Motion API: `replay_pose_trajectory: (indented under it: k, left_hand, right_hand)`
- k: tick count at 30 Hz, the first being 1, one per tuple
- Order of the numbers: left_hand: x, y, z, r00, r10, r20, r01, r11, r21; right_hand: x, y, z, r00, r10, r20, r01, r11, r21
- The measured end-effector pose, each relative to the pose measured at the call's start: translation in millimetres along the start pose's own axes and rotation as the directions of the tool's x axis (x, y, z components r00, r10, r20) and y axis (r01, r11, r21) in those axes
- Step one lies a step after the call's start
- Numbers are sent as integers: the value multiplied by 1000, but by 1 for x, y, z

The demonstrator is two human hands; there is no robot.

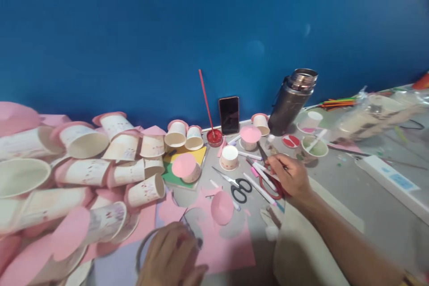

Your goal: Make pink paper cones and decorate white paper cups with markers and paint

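Note:
My right hand (288, 175) is closed, with its fingertips on a dark slender tool (262, 153) whose exact kind I cannot make out. Just below those fingers lie red-handled scissors (273, 191) and several white markers (259, 187). My left hand (172, 254) is low in front, palm down, its thumb apart from loosely bent fingers. Part of a grey ring-shaped thing (140, 252) shows beside it. Between the hands are a cut pink paper sheet (231, 250), a pink paper disc (222, 208) and black-handled scissors (239, 187). An upside-down paper cup (229, 156) stands behind them.
Many paper cups with pink brims (87, 172) are heaped at the left. Against the blue wall (167, 44) stand a phone (229, 115), a red pot (214, 137) with a stick and an uncapped flask (291, 103). A white power strip (392, 183) lies at the right.

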State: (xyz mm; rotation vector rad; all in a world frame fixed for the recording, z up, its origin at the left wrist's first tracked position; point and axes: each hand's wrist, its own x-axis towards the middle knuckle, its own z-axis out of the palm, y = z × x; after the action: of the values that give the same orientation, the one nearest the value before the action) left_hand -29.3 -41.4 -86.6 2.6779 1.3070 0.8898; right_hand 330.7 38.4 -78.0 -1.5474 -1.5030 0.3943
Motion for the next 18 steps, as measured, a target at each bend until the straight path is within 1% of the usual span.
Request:
replay_pose_trajectory:
  k: [4, 6, 8, 10, 13, 16, 18]
  left_hand:
    - [-6, -5, 2, 1000, -30, -2, 30, 999, 20]
    - [-8, -4, -4, 1000, -29, -4, 29, 999, 28]
    - [-11, -1, -14, 999, -53, 4, 53, 997, 61]
    - [-13, 3, -25, 993, -104, 47, 98, 988, 115]
    - [-17, 4, -34, 980, -137, 145, 119, 984, 129]
    - [-20, 1, -36, 961, -211, 179, 187, 972, 142]
    - [-20, 1, -35, 954, -231, 192, 208, 969, 131]
  right_hand:
    - [0, 1, 1, 1000, -7, 6, 7, 1000, -10]
    - [0, 3, 0, 1000, -6, 7, 6, 1000, -23]
    - [-1, 5, -1, 1000, -4, 12, 5, 999, -46]
    - [-2, 6, -2, 1000, 1, 18, 1, 998, -70]
    - [-3, 8, -1, 1000, 11, 26, -9, 996, -92]
    - [-4, 9, 0, 999, 22, 39, -18, 994, -104]
    - [-4, 10, 0, 999, 23, 42, -19, 994, -105]
